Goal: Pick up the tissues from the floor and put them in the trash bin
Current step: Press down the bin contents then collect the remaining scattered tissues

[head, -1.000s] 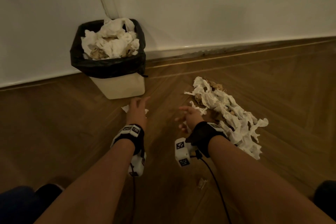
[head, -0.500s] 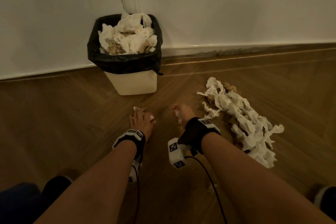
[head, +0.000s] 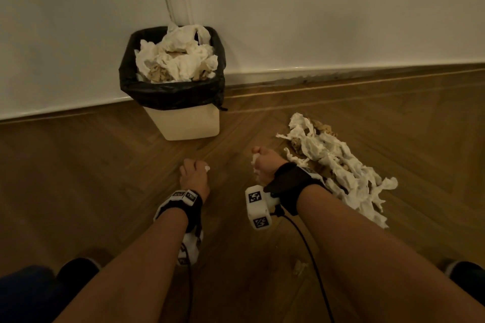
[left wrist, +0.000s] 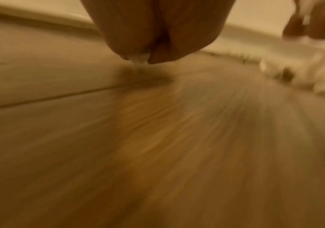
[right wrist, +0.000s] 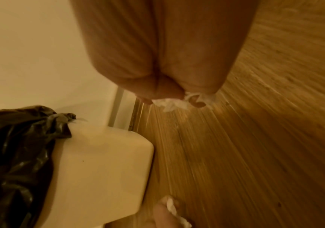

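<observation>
A cream trash bin (head: 189, 123) with a black liner (head: 168, 94) stands against the wall, heaped with crumpled tissues (head: 178, 57). My left hand (head: 193, 173) is low over the floor in front of it, its curled fingers closed on a small white tissue (head: 206, 168) (left wrist: 140, 57). My right hand (head: 262, 165) is fisted around another crumpled tissue (head: 255, 162) (right wrist: 169, 102). To its right a long pile of tissues (head: 338, 165) lies on the wooden floor. The bin (right wrist: 99, 166) is near in the right wrist view.
White walls meet in a corner behind the bin, with a baseboard (head: 341, 73) along the floor. A small scrap (head: 299, 267) lies on the floor between my forearms. Dark shoes (head: 76, 270) show at the bottom corners.
Both hands went from spread fingers over the floor to closed around tissues. They have drawn back slightly towards me, and my head has turned left so the bin sits nearer the middle.
</observation>
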{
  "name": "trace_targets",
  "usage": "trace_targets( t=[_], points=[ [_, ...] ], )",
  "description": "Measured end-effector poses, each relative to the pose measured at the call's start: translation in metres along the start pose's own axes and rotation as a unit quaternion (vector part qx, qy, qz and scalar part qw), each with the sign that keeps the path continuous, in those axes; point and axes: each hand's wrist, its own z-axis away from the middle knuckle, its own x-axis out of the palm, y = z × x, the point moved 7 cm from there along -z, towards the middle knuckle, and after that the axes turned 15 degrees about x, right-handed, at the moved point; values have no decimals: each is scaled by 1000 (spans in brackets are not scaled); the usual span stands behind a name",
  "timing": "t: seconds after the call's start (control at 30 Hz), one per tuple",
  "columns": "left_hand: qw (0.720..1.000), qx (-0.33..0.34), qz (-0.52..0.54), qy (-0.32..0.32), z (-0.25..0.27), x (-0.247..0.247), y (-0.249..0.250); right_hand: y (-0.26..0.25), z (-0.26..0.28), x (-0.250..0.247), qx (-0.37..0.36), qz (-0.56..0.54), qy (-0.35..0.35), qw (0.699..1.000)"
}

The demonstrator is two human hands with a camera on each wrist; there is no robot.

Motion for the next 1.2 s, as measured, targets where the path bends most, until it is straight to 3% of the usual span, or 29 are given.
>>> trace_targets(
  t=[0.1, 0.2, 0.33, 0.47, 0.63, 0.8, 0.93, 1.03, 1.2],
  points=[
    [996, 33, 78, -17, -9, -12, 21, -5, 6, -4, -33, -32, -4, 999],
    [981, 67, 183, -16, -17, -33, 44, -8, 19, -12, -57, -133, -2, 989],
    [961, 104, 252, 37, -18, -72, 70, -14, 46, -22, -83, -193, -6, 978],
    [958, 122, 239, 104, -15, -116, 85, -27, 68, -23, -59, -202, -3, 977],
    [938, 103, 294, 150, -13, -163, 88, -66, 97, -8, -115, -146, -13, 983],
    [915, 149, 296, 230, -5, -211, 88, -104, 117, 18, -215, -16, 51, 975],
    [897, 121, 336, 261, -7, -240, 67, -125, 131, 40, -266, -41, 38, 962],
    [901, 82, 310, 293, -2, -254, 45, -148, 144, 48, -340, 35, 127, 931],
    [907, 97, 248, 327, -7, -266, 13, -180, 141, 77, -407, 184, 251, 859]
  ],
)
